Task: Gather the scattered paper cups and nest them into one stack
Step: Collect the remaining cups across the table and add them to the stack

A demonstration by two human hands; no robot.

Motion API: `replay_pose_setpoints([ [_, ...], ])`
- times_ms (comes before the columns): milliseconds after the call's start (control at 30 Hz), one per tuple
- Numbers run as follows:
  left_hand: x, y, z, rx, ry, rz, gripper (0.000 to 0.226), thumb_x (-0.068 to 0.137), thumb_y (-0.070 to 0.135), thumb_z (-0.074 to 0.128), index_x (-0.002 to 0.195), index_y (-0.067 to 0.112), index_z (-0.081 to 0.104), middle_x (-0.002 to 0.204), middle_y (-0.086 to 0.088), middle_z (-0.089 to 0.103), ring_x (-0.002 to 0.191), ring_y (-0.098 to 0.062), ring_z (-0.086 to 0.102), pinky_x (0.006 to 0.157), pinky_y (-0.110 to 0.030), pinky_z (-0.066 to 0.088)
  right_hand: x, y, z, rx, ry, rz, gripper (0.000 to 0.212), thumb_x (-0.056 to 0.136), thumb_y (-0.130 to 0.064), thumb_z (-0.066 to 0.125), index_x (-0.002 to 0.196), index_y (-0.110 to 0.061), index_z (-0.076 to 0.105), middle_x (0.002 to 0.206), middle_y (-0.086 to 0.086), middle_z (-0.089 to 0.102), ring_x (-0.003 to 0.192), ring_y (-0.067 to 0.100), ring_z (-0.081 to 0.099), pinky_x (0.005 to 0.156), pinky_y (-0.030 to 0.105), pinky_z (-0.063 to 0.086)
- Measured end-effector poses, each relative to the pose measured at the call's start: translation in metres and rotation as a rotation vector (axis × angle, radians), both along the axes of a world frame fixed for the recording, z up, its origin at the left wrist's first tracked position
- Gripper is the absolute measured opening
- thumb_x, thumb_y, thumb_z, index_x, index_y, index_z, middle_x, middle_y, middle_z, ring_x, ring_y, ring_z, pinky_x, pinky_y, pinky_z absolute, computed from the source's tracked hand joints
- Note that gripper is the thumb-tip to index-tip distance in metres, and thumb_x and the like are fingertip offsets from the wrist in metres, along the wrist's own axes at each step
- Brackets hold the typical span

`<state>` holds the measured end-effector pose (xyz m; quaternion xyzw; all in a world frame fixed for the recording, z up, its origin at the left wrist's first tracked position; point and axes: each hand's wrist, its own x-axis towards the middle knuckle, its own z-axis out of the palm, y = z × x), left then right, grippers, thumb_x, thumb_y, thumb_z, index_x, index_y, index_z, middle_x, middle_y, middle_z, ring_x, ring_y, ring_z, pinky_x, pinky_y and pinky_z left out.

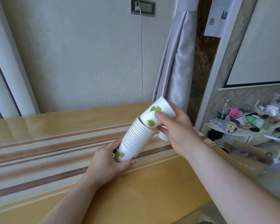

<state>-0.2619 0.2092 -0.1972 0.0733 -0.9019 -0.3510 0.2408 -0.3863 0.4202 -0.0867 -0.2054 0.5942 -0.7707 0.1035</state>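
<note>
A tilted stack of nested white paper cups with green leaf prints hangs above the table. My left hand grips its lower end. My right hand holds a single leaf-printed cup whose open end sits partly over the stack's upper end, at a slight angle. Another white cup stands on the table behind my right hand, mostly hidden by it.
The table wears a yellow cloth with brown and cream stripes. Its right edge runs close to my right forearm. Beyond it stand a cluttered shelf with mugs and a bottle, and a cardboard box. A curtain hangs behind.
</note>
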Motion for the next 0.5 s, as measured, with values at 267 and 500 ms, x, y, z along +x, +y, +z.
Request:
replay_pose_setpoints([
  [267,0.004,-0.001,0.002,-0.02,0.02,0.049,0.064,0.07,0.055,0.094,0.129,0.055,0.067,0.11,0.046,0.065,0.102,0.012,0.06,0.077,-0.003,0.041,-0.007,-0.011,-0.028,0.08,-0.067,-0.034,0.072,0.084,-0.019,0.088,0.149,-0.036,0.059,0.129,-0.006,0.077,0.121,0.02,0.073,0.109,0.054,0.055],
  [500,0.003,-0.004,-0.001,0.007,0.031,0.062,0.055,0.071,0.054,0.093,0.12,0.054,0.069,0.105,0.04,0.069,0.099,0.01,0.062,0.075,-0.004,0.043,-0.015,0.008,-0.03,0.238,0.144,0.124,0.079,0.074,-0.061,0.087,0.137,-0.074,0.041,0.146,-0.028,0.051,0.131,0.007,0.06,0.107,0.038,0.048],
])
